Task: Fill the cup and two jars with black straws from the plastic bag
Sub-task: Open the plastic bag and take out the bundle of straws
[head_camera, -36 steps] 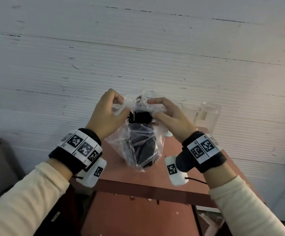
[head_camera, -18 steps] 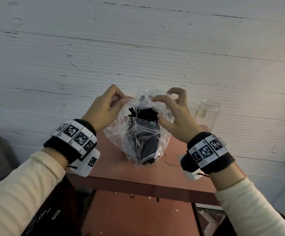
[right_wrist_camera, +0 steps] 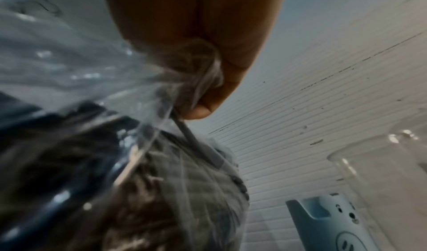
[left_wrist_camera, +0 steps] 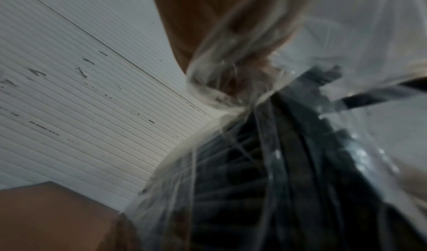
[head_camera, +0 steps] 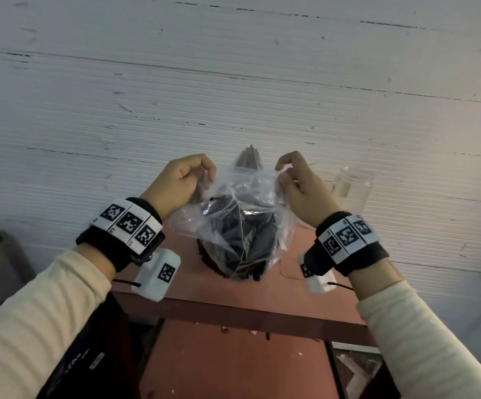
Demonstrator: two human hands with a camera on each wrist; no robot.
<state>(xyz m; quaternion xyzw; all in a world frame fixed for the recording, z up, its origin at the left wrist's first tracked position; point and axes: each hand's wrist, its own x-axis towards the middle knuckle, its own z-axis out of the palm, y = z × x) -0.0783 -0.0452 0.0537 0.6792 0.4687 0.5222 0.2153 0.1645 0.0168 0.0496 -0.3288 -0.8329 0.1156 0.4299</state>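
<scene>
Both grips, left hand [head_camera: 176,185] and right hand [head_camera: 305,194], pinch the plastic bag [head_camera: 233,226]; black straws [head_camera: 249,156] point upright.

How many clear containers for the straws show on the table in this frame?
2 show plainly: a cup just behind the right hand, and a jar to its right by the wall. A second jar may be hidden behind the plastic bag or hands.

Right hand [right_wrist_camera: 196,35] up close, pinching a bunched bit of the clear plastic bag [right_wrist_camera: 97,68]. Black straws [right_wrist_camera: 69,154] packed inside the bag, blurry. Off to the right, a clear jar [right_wrist_camera: 381,172] by a white ribbed wall [right_wrist_camera: 323,90]
</scene>
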